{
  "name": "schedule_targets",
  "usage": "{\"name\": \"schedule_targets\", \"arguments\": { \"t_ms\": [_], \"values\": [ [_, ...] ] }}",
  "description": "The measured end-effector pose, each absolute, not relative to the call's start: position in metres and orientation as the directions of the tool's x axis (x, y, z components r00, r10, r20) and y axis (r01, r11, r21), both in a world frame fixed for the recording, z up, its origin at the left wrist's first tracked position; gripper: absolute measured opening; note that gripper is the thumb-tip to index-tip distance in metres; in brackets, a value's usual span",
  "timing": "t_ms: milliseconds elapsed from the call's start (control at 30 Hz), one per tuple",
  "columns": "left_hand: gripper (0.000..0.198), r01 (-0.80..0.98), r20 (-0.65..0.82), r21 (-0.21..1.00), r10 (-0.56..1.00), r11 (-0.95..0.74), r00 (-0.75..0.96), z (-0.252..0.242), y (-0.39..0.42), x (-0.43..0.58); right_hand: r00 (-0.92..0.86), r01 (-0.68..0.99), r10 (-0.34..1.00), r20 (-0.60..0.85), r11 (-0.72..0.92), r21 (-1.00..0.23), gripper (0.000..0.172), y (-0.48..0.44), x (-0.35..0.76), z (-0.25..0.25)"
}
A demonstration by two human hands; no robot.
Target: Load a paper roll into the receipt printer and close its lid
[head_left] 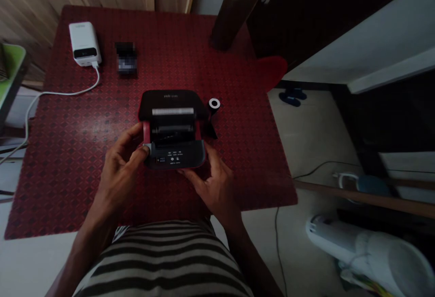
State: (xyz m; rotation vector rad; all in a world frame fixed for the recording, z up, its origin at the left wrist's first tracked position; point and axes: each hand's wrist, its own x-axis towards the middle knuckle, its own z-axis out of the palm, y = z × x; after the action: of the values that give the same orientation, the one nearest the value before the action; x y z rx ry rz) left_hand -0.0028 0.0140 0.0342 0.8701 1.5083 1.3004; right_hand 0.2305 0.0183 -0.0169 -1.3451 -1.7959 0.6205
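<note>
Label printer (173,129), lid open; looks rigid, light, smooth plastic; left hand (124,165) pinches its left edge, right hand (212,183) cups front-right corner; hold by sides.

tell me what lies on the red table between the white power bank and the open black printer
In the head view, a small black blurred object lies between the white power bank and the open black printer; otherwise bare red patterned table.
</note>
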Motion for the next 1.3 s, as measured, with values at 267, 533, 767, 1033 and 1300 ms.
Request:
{"name": "schedule_targets", "arguments": {
  "t_ms": [267,533,767,1033,1300],
  "values": [
    [0.051,-0.029,-0.152,0.988,0.922,0.152,-0.356,0.023,0.008,-0.001,-0.25,0.572,0.94,0.233,0.338,-0.747,0.074,0.024,0.251,0.013],
    [0.061,0.191,0.137,0.978,0.948,-0.083,-0.286,0.006,0.001,0.006,-0.54,0.569,0.75,0.382,0.659,-0.492,0.032,0.097,0.228,0.074],
    [0.067,0.29,0.219,0.947,0.941,-0.141,-0.258,-0.003,0.005,0.003,-0.767,0.619,0.642,0.025,0.749,-0.235,0.029,0.147,0.167,0.067],
    [0.066,0.314,0.255,0.933,0.937,-0.174,-0.24,-0.009,0.003,0.002,-0.759,0.65,0.638,-0.127,0.739,-0.175,0.028,0.141,0.166,0.104],
    [0.064,0.355,0.29,0.914,0.928,-0.197,-0.232,-0.014,0.003,-0.001,-0.438,0.518,0.776,0.454,0.631,-0.578,0.029,0.095,0.26,0.108]
  ]
}}
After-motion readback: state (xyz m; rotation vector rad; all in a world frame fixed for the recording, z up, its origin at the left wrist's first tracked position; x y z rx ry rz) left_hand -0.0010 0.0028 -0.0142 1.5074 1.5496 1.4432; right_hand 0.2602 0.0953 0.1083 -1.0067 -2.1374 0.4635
